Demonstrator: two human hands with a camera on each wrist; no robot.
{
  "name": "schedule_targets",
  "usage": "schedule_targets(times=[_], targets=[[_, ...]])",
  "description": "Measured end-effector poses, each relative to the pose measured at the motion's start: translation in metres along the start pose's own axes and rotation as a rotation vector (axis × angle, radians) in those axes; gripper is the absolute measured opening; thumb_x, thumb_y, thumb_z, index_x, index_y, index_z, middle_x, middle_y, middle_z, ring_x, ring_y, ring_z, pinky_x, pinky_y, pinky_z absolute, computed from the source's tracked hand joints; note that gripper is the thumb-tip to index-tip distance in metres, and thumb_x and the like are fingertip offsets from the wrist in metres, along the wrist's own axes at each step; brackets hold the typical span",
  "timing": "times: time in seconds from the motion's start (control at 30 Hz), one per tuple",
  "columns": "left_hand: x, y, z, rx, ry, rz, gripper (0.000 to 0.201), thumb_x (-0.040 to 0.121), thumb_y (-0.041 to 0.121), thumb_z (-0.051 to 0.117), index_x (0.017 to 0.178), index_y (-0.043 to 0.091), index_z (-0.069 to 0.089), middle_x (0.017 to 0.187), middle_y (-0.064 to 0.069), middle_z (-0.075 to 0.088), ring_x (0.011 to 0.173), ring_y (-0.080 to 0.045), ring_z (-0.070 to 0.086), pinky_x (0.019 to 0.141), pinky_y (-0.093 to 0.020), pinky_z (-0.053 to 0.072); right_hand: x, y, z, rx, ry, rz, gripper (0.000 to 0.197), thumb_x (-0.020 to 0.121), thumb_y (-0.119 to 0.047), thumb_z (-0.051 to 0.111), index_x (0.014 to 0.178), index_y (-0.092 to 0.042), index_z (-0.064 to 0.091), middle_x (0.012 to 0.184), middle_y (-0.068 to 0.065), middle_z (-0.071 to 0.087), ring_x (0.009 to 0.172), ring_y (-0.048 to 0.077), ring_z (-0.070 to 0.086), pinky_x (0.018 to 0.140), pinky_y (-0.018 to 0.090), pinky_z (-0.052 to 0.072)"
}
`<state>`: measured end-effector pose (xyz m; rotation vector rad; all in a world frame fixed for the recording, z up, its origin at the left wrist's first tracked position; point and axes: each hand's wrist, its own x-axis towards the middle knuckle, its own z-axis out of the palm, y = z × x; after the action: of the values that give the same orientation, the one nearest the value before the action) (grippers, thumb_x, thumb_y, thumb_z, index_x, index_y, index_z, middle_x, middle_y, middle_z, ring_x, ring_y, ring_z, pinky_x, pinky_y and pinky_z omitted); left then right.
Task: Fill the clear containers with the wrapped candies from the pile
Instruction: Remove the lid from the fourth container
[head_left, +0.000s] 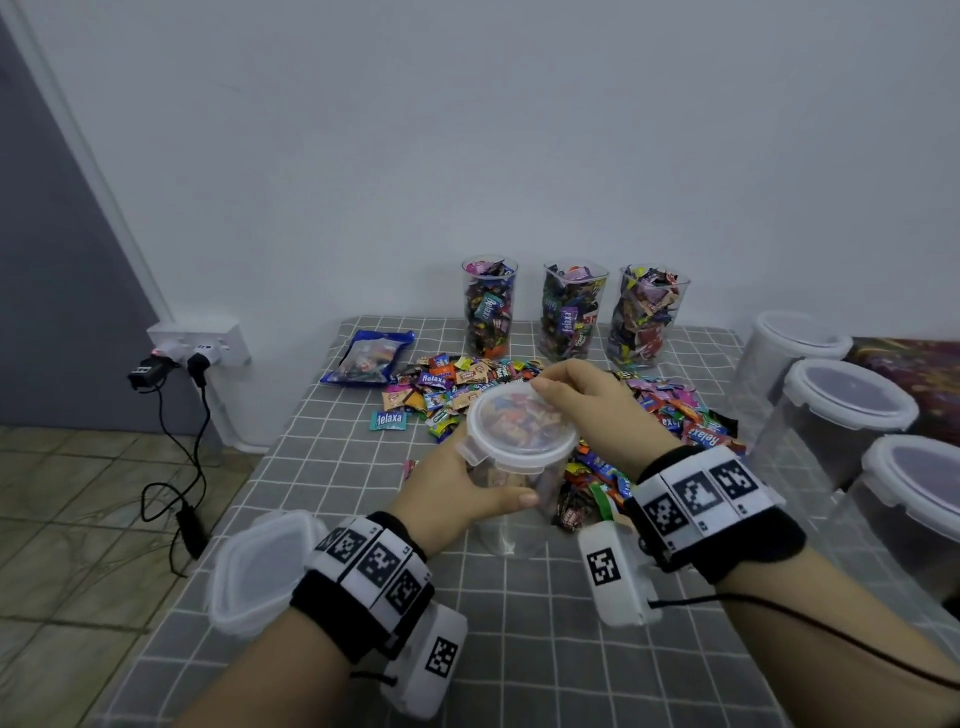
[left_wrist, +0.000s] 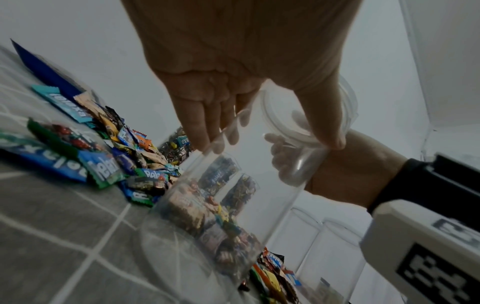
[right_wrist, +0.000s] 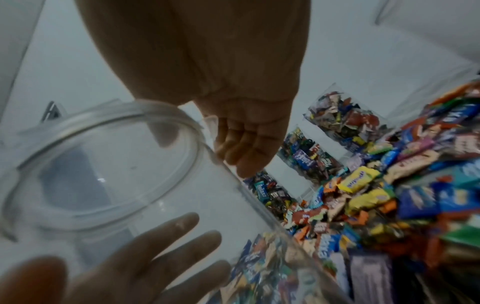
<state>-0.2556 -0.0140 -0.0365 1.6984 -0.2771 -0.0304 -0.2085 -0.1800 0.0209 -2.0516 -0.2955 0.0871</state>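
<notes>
Nearest you, your left hand (head_left: 457, 488) wraps the clear container (head_left: 511, 493) on the bench (head_left: 545, 649); your right hand (head_left: 587, 405) pinches its lid (head_left: 522, 428). Just behind the container lies one candy pile (head_left: 467, 384). Beyond the pile stand three filled containers (head_left: 571, 312).

Both forearms extend forward, wrists banded. Left hand (head_left: 457, 488) nearer, fingers and thumb wrapped round the side of the clear container (head_left: 511, 499). Right hand (head_left: 597, 410) farther, right of it, fingertips curled over the lid (head_left: 522, 426) edge.
</notes>
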Motion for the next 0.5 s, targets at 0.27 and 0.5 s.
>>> schedule_targets(times=[0.27, 0.5], targets=[[-0.006, 0.019, -0.035, 0.041, -0.07, -0.056, 0.153, 0.03, 0.065, 0.085, 0.145, 0.04, -0.013, 0.137, 0.029, 0.03, 0.128, 0.006, 0.033, 0.093, -0.004, 0.036, -0.022, 0.035, -0.004, 0.344, -0.283, -0.021, 0.114, 0.042, -0.07, 0.08, 0.136, -0.022, 0.036, 0.128, -0.011, 0.057, 0.121, 0.006, 0.053, 0.101, 0.028, 0.045], [0.014, 0.073, -0.032, 0.665, -0.154, 0.036, 0.129, 0.047, 0.062, 0.081, 0.15, 0.028, 0.01, 0.154, 0.014, 0.018, 0.135, 0.003, 0.02, 0.113, -0.025, 0.019, -0.033, 0.03, 0.011, 0.229, -0.303, -0.063, 0.083, 0.068, -0.011, 0.082, 0.136, -0.019, 0.035, 0.125, -0.01, 0.056, 0.107, -0.011, 0.054, 0.086, 0.007, 0.042]])
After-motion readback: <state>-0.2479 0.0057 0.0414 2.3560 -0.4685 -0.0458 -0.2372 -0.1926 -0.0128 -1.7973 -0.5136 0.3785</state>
